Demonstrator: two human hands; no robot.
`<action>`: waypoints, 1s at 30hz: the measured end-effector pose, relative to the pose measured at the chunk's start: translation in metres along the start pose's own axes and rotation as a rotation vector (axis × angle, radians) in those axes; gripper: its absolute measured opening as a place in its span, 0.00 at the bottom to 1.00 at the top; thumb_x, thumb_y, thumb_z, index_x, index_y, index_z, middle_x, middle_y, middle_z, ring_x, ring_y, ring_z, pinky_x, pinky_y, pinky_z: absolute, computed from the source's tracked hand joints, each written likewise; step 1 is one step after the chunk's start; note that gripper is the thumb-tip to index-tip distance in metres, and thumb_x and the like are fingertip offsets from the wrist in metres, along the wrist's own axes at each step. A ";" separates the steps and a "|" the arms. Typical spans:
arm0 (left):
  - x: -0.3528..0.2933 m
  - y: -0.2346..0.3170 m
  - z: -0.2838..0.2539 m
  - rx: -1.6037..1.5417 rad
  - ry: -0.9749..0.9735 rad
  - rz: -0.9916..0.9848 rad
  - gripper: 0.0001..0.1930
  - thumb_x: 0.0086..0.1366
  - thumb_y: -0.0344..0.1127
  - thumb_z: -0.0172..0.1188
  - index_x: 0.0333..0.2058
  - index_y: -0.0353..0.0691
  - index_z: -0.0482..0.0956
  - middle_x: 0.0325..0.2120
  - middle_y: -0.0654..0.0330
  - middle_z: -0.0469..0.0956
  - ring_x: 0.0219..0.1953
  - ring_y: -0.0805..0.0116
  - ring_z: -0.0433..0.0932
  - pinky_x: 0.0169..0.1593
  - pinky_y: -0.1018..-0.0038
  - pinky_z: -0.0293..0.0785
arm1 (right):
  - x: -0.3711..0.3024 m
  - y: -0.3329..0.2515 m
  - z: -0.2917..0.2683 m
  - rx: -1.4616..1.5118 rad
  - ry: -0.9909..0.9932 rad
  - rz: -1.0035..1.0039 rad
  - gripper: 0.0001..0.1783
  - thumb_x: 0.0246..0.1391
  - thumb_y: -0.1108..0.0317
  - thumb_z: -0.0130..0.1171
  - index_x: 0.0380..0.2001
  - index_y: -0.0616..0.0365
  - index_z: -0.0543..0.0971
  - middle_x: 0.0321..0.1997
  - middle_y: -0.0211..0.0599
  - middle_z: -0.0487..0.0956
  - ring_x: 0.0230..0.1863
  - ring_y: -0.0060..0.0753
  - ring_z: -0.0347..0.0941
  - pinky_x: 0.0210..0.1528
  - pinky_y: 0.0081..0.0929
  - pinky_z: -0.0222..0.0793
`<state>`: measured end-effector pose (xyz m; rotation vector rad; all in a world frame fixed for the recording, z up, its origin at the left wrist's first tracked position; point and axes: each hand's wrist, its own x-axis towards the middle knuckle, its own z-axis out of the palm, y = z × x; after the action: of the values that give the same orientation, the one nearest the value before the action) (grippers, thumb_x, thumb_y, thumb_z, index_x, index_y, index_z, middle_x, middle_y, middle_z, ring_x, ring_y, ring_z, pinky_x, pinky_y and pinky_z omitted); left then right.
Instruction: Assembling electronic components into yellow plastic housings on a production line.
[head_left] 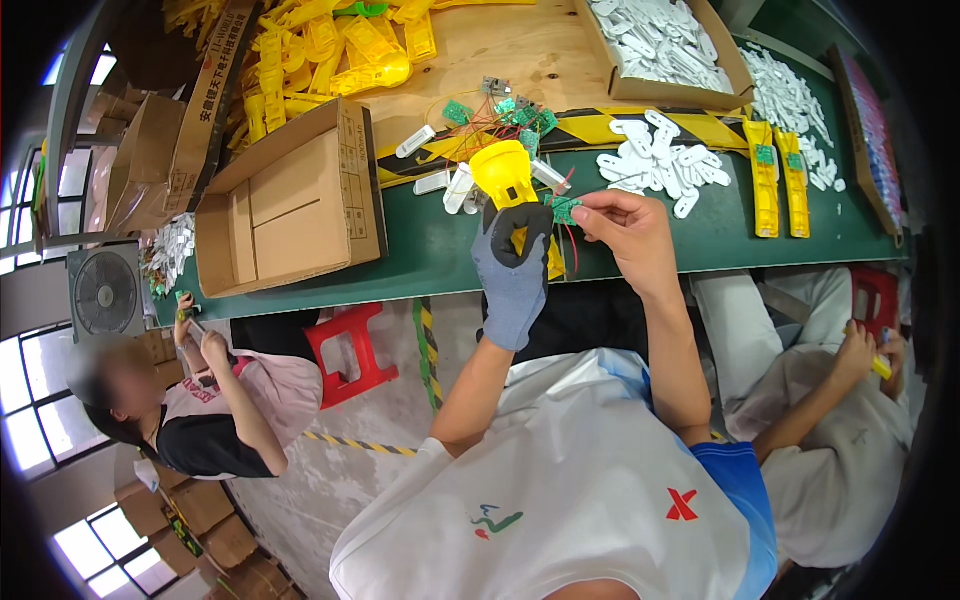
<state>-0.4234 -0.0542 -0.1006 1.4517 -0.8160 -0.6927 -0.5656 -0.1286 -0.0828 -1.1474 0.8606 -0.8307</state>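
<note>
My left hand (512, 268), in a grey-blue glove with dark finger and palm areas, is closed round a yellow plastic housing (502, 170). The housing's wide rounded end points away from me, and its narrow part shows below the glove. My bare right hand (635, 235) pinches a small green circuit board (564, 209) just right of the housing. Thin red wires (573, 245) hang from the board. Beyond my hands lies a tangle of green circuit boards (530, 117) with red wires. White oblong parts (458, 187) lie beside the tangle.
White plastic pieces (655, 155) are heaped to the right, near two yellow housings (764, 190) fitted with boards. A carton of white pieces (738, 98) stands behind. Left are an open cardboard box (225, 245) and piled yellow housings (320, 50). Co-workers sit on both sides.
</note>
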 end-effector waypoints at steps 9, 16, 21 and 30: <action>0.008 0.028 -0.013 -0.674 -0.376 -0.308 0.29 0.69 0.37 0.51 0.65 0.37 0.56 0.51 0.57 0.73 0.49 0.72 0.72 0.51 0.75 0.69 | 0.000 0.006 0.000 0.185 -0.016 0.032 0.09 0.54 0.73 0.64 0.38 0.65 0.81 0.31 0.31 0.82 0.29 0.16 0.74 0.31 0.15 0.69; 0.018 0.019 -0.005 -0.500 -0.387 -0.262 0.26 0.70 0.41 0.50 0.64 0.39 0.62 0.54 0.59 0.71 0.51 0.74 0.70 0.53 0.74 0.67 | 0.009 -0.006 -0.007 0.170 0.020 -0.042 0.09 0.51 0.74 0.66 0.36 0.66 0.83 0.29 0.32 0.82 0.27 0.16 0.73 0.30 0.15 0.69; 0.019 0.011 -0.006 -0.542 -0.381 -0.334 0.25 0.70 0.39 0.51 0.63 0.38 0.63 0.54 0.58 0.71 0.52 0.72 0.71 0.55 0.74 0.67 | 0.021 -0.018 -0.002 -0.022 0.025 -0.075 0.09 0.50 0.76 0.67 0.36 0.66 0.83 0.29 0.32 0.82 0.28 0.14 0.73 0.31 0.12 0.68; 0.022 0.001 -0.003 -0.514 -0.373 -0.323 0.25 0.70 0.39 0.52 0.62 0.36 0.64 0.53 0.58 0.72 0.52 0.72 0.71 0.55 0.74 0.67 | 0.023 -0.010 -0.008 0.007 0.014 -0.067 0.08 0.50 0.78 0.66 0.35 0.66 0.83 0.31 0.34 0.82 0.31 0.16 0.75 0.34 0.13 0.70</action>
<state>-0.4091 -0.0703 -0.0978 1.0017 -0.6197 -1.3405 -0.5640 -0.1549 -0.0782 -1.1701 0.8341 -0.8972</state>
